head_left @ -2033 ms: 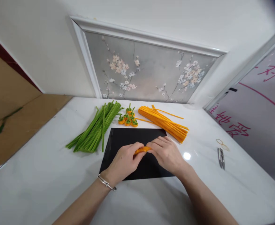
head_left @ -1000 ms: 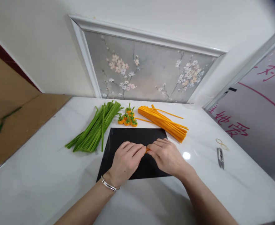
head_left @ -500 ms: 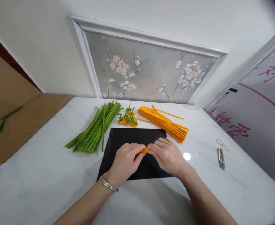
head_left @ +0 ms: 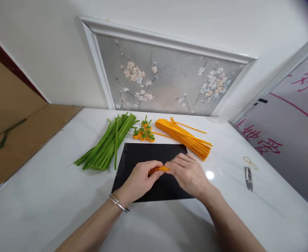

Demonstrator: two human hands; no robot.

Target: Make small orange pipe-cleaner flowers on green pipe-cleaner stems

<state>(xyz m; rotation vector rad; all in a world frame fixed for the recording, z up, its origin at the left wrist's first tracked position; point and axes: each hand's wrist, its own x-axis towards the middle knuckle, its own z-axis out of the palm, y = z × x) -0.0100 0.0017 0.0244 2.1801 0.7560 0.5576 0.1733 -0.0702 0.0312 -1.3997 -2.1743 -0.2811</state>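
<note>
More of the orange fuzzy piece (head_left: 163,168) was exposed than one second earlier, when it had been mostly covered by the left hand (head_left: 142,177). It was now gripped between that hand's thumb and curled fingers, while its other end was pinched by the fingertips of the right hand (head_left: 187,174). The piece was held above the black mat (head_left: 154,150), by which part of the white table (head_left: 64,189) was covered. Beyond the mat, small orange-and-green figures (head_left: 143,134) were flanked by a green stem bundle (head_left: 108,143) and an orange stem bundle (head_left: 184,138). Snips (head_left: 248,178) were seen near two thin loops (head_left: 246,159) at the right. The wall behind was decorated with a framed blossom panel (head_left: 166,80); a whiteboard (head_left: 290,115) was marked in red.
</note>
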